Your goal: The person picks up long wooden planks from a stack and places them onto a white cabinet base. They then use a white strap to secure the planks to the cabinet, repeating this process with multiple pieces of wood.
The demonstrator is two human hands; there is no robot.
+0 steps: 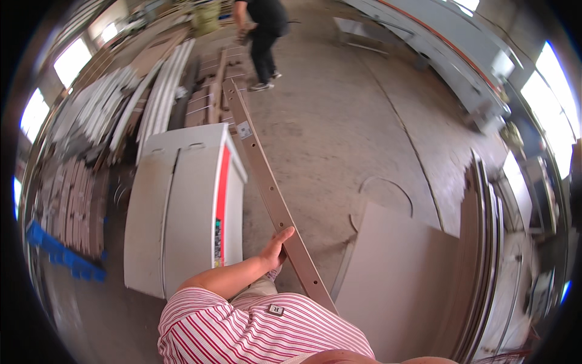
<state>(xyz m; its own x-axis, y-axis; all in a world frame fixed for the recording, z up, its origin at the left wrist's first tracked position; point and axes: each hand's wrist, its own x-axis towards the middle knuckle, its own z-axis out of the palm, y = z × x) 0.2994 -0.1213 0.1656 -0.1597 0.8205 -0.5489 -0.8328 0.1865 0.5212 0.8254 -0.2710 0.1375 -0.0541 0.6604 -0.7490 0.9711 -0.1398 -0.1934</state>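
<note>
My left hand (276, 249) is wrapped round the edge of a long, narrow brown board (263, 173), thumb on its upper face. Several round holes run along the board, and a white label (244, 130) is stuck near its far end. It slants from far left toward my body, its near end hidden beside my striped shirt (254, 327). Only a bit of skin shows at the lower edge on my right side; my right hand is out of the picture.
A light grey cabinet (182, 206) with a red stripe stands close on my left. Large flat panels (400, 279) stand at right. Stacked boards (76, 206) sit on a blue pallet (63, 252). Beyond, a person (265, 36) in dark clothes bends by more boards; a long machine (442, 57) lies far right.
</note>
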